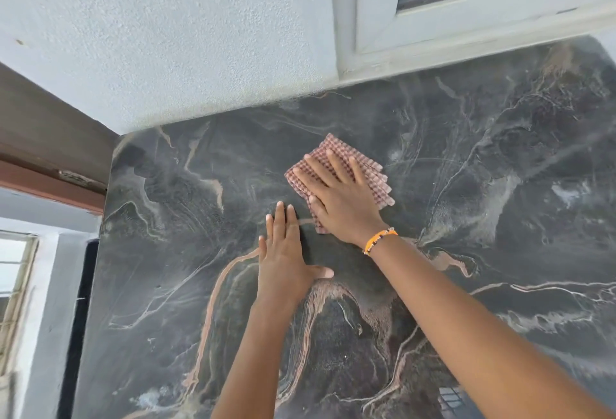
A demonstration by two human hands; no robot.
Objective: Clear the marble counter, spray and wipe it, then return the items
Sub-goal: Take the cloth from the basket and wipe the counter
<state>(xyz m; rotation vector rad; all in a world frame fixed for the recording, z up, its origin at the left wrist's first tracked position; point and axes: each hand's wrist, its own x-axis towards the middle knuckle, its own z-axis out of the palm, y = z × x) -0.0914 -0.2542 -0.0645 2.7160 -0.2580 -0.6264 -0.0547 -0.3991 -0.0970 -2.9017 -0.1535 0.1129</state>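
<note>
While the left hand [286, 262] is laid flat and empty for support, a checked cloth [363, 168] is pressed to the counter [500, 185] by the flat right hand [340, 195].

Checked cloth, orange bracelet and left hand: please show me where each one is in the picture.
checked cloth [370, 173]: head view, on its bare right part beside the fingers.
orange bracelet [380, 239]: head view, on the band across the right wrist.
left hand [283, 258]: head view, on the back of the hand, flat on the counter.

Folded checked cloth [346, 168] flat on marble counter [500, 185]
</note>
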